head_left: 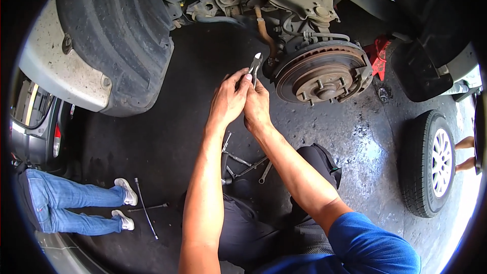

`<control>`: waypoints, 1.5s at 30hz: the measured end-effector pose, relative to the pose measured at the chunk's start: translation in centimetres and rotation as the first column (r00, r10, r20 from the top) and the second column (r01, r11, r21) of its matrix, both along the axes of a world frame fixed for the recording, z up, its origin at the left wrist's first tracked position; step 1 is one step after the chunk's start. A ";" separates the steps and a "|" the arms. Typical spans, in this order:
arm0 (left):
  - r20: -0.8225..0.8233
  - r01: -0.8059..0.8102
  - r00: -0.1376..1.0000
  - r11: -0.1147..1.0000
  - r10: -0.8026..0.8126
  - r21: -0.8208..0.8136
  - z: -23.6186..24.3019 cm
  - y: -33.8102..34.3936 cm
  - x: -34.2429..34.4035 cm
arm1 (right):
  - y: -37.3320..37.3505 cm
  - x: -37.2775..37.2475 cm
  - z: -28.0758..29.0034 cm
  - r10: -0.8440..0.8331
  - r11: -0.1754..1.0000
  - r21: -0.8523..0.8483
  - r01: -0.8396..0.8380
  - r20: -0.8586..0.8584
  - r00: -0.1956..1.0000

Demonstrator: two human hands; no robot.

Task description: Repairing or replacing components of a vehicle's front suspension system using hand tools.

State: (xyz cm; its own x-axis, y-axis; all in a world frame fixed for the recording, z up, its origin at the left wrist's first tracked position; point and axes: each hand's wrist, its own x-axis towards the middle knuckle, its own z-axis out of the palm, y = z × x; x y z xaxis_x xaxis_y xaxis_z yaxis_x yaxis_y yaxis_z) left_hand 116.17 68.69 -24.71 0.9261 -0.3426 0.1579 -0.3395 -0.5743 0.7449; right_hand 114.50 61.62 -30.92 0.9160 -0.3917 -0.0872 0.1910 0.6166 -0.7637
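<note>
Both my hands meet in front of me below the raised car, closed around a pair of pliers [256,64] whose jaws point up and away. My left hand [228,97] has its thumb against the metal near the pivot. Right beside it, my right hand [257,105] wraps the handles, which the fingers mostly hide. Just right of the pliers' jaws, without contact, is a rusty brake disc [290,83] with bare wheel studs on its hub. A rust-brown tie rod [263,31] runs behind the jaws toward the disc.
Several wrenches [238,160] lie on the dark floor below my hands. A cross-shaped lug wrench [145,209] lies left, near a person in jeans [76,195]. A removed wheel [418,172] stands right, with another person's legs [464,143] behind. A red jack stand [377,57] is beyond the disc.
</note>
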 end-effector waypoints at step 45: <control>0.084 0.191 0.977 0.981 -0.194 0.035 1.3 -1.4 4.8 | 1.9 2.2 4.2 -0.187 0.719 0.694 0.021 0.164 0.969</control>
